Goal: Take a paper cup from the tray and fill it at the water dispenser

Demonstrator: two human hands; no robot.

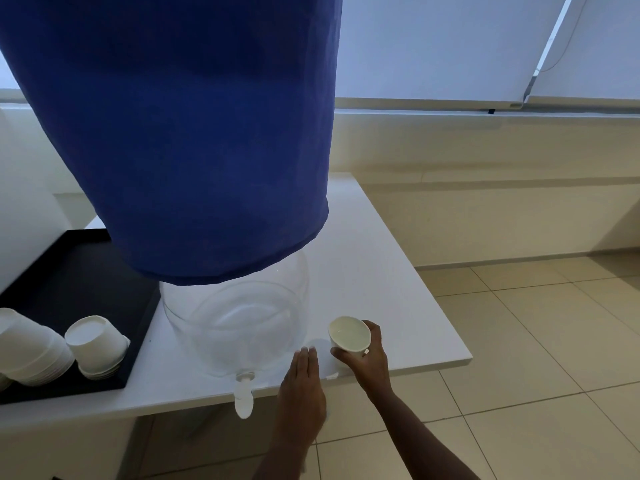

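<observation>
The right hand (363, 362) fingers are wrapping around the cup (349, 334), water sitting inside; the left hand (303, 382) is lying flat and loose on the surface (363, 254).

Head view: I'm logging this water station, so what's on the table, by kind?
Dispenser: 1
Tray: 1
Cup stacks, upside down on the tray: 2, more may lie past the frame edge
Cup in the right hand: 1
Total: 5

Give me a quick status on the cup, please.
Right hand grips cup, on table right of tap. Left hand open, empty. Nothing in the way.
</observation>
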